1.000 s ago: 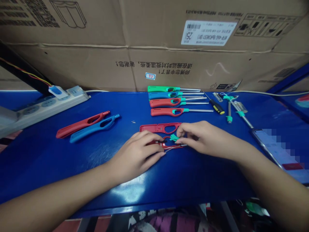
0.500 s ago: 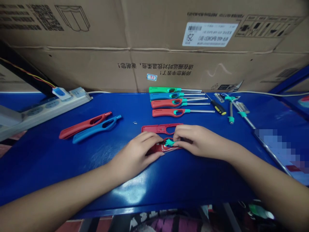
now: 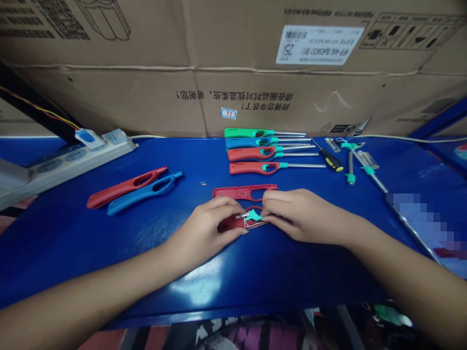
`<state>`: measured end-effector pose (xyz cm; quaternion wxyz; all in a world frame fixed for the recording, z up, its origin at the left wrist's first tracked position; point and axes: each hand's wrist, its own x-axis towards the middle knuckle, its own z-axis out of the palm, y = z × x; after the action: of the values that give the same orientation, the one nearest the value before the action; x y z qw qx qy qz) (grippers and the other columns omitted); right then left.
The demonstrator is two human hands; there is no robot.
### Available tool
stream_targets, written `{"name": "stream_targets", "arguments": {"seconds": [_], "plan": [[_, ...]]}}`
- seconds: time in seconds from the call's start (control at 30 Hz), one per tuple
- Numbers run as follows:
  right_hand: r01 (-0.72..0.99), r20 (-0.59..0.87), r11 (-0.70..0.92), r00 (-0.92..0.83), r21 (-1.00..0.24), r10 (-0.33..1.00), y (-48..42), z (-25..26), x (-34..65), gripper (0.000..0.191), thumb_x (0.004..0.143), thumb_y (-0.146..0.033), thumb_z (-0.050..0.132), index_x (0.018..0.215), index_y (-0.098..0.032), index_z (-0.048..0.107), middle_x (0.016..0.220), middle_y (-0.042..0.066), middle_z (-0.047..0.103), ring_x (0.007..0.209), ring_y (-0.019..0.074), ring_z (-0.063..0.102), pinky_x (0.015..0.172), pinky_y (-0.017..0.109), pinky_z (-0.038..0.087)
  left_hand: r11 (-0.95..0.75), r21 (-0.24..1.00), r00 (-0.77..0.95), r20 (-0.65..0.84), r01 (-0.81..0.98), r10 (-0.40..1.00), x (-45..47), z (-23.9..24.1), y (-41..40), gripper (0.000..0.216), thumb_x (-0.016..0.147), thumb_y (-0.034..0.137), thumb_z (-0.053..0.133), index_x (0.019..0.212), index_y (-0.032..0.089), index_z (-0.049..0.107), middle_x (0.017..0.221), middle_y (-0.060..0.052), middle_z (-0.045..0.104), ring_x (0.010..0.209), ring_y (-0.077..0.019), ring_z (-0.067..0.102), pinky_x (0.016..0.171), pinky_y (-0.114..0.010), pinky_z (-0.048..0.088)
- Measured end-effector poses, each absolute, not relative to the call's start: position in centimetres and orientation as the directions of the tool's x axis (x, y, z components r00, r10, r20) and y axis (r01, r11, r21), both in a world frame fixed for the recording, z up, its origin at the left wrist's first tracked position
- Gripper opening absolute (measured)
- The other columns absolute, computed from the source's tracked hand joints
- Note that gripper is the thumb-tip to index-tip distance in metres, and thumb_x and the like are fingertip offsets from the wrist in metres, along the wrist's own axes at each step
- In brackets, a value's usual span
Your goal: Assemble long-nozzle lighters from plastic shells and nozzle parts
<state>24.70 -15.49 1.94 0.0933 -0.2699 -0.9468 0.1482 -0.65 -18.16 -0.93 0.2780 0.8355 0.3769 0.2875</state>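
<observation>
An opened red lighter shell half [image 3: 231, 224] lies between my hands, with a teal trigger [image 3: 254, 215] and a thin white wire in it. My left hand [image 3: 206, 221] is closed around the left end of this shell, thumb at the near edge and fingers at the far side. With its fingertips pinched together, my right hand [image 3: 299, 214] grips the right side of the trigger. A small metallic part shows left of the trigger, by my left fingertips. Just beyond lies the other red shell half [image 3: 244, 192], inner side up.
Several gas lighters [image 3: 255, 154] lie in a row at the back, beside a screwdriver [image 3: 331, 159] and loose lighter parts [image 3: 350, 167]. Red [image 3: 126, 188] and blue [image 3: 144, 194] handle shells rest left, near small screws [image 3: 203, 183]. A power strip [image 3: 73, 155] and cardboard box [image 3: 146, 107] stand behind.
The teal trigger has turned and shifted slightly in the shell, and the metallic part beside it now shows. Both hands have stayed nearly in place.
</observation>
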Motion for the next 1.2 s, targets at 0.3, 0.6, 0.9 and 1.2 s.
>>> {"name": "stream_targets", "arguments": {"seconds": [0.3,0.6,0.9,1.2], "plan": [[0.464,0.121,0.869,-0.866,-0.174,0.486,-15.93,1.83,24.43,0.023,0.104,-0.023,0.045,0.094,-0.016,0.065,0.089,0.003,0.063,0.072,0.015,0.055,0.061,0.029,0.037,-0.519,0.712,0.54,0.231,0.473,0.809,-0.46,-0.94,-18.12,0.019,0.087,0.017,0.076,0.105,0.016,0.069,0.103,-0.006,0.07,0.095,-0.0187,0.066,0.087,-0.033,0.053],[0.476,0.101,0.857,-0.86,-0.196,0.501,-15.83,1.73,24.41,0.025,0.103,-0.022,0.045,0.095,-0.016,0.068,0.09,0.004,0.064,0.074,0.0151,0.058,0.062,0.028,0.039,-0.561,0.674,0.569,0.247,0.481,0.784,-0.6,-0.84,-18.46,0.035,0.091,0.018,0.071,0.124,0.017,0.063,0.117,-0.007,0.068,0.108,-0.0206,0.065,0.095,-0.034,0.052],[0.459,0.114,0.874,-0.871,-0.159,0.478,-15.99,1.78,24.42,0.026,0.102,-0.021,0.045,0.092,-0.016,0.068,0.089,0.004,0.064,0.071,0.0139,0.057,0.061,0.028,0.04,-0.576,0.668,0.583,0.254,0.471,0.772,-0.55,-1.08,-18.34,0.04,0.092,0.019,0.07,0.132,0.018,0.062,0.114,-0.008,0.065,0.104,-0.0205,0.064,0.093,-0.037,0.055],[0.467,0.051,0.878,-0.879,-0.108,0.474,-16.33,2.41,24.28,0.027,0.1,-0.021,0.046,0.097,-0.017,0.072,0.09,0.005,0.066,0.067,0.0145,0.056,0.06,0.03,0.038,-0.698,0.551,0.666,0.308,0.458,0.68,-0.6,-1.0,-18.41,0.031,0.099,0.019,0.058,0.129,0.014,0.066,0.105,-0.01,0.063,0.1,-0.0201,0.06,0.091,-0.036,0.056]]}}
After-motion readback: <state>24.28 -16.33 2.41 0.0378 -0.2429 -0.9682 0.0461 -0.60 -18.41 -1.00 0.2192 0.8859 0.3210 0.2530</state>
